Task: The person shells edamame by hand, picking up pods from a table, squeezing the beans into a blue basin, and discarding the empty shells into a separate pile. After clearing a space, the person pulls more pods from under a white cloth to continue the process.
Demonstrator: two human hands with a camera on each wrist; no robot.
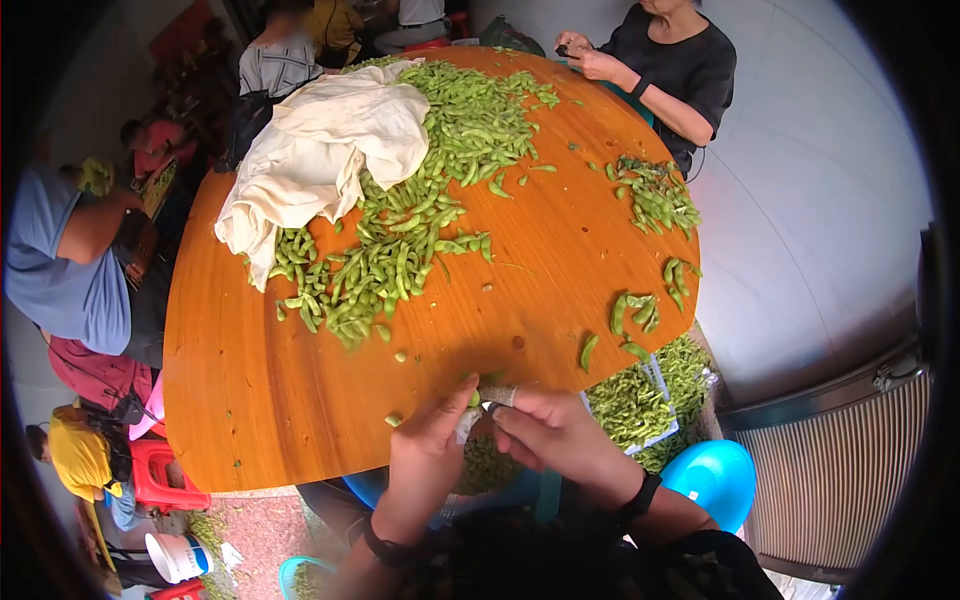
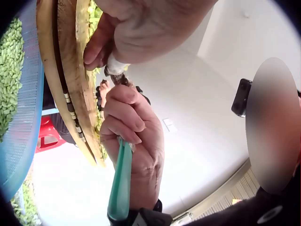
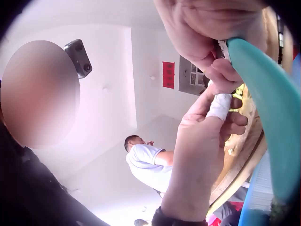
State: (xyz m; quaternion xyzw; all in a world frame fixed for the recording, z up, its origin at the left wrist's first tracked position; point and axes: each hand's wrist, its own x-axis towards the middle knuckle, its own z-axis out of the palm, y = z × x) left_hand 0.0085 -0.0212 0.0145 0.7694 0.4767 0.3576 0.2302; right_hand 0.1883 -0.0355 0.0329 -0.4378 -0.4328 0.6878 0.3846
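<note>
Left hand (image 1: 425,450) pinching one pod (image 1: 474,395), right hand (image 1: 550,435) gripping one teal-handled tool (image 2: 120,181), one table (image 1: 260,400).

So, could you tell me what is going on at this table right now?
A person is working on green bean pods at the near edge of a round wooden table. Their right hand grips a tool with a teal handle, while the left hand, its thumb wrapped in white tape, holds a pod against it. A big pile of pods lies mid-table beside a cream cloth. Across the table, another person in black handles pods too.
</note>
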